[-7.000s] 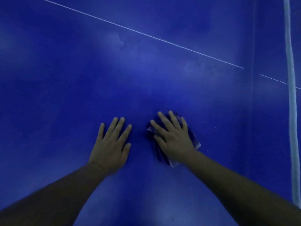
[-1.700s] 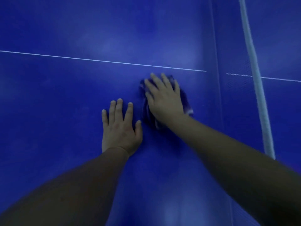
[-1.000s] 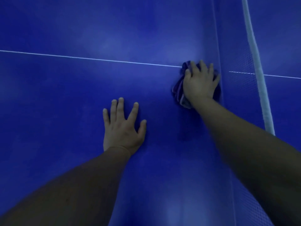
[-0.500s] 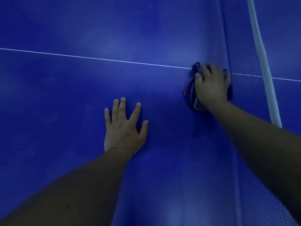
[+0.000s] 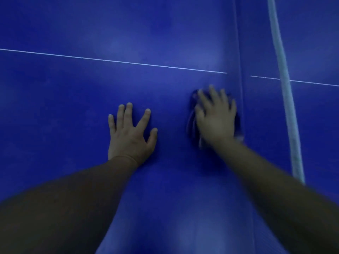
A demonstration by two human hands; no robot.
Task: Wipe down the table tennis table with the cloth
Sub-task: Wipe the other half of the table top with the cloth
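Blue desk [image 5: 73,107] surface carried both hands. Left hand [image 5: 130,136] stayed flat, fingers spread, holding nothing. Right hand [image 5: 215,116], fingers straight and blurred, pressed the cloth [image 5: 191,125] and had drawn it back from the white line [image 5: 128,62], beside the net [image 5: 283,92]. Wiping of that strip was judged under way.

Left hand [image 5: 131,136] flat on the blue table [image 5: 55,107], right hand [image 5: 216,118] pressing the bunched cloth [image 5: 191,121] beside the net [image 5: 283,88]
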